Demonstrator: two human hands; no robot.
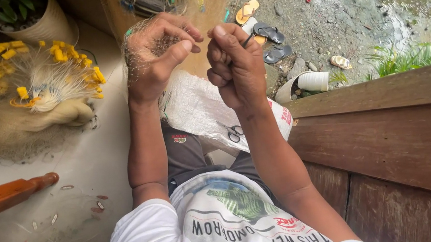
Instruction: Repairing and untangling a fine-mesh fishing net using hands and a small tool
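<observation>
Net point(140, 39) drapes over L hand point(150, 56), raised at 12 o'clock above lap; its fingers point(181, 48) are curled and pinched together on the mesh. R hand point(232, 61) just beside it at 3 o'clock, fingers point(226, 36) clamped on a thin dark tool point(249, 39). White sack point(199, 109) w/ scissors point(235, 133) lies across lap. Bundled net w/ yellow floats point(42, 85) sits on floor at 10 o'clock; sandals point(271, 43) at 1 o'clock.

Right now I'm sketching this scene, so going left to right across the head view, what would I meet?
Orange wooden chair arm → bundled fishing net with yellow floats → left hand tangled in fine net → right hand → dark sandals → white cup → tuft of grass.
</observation>
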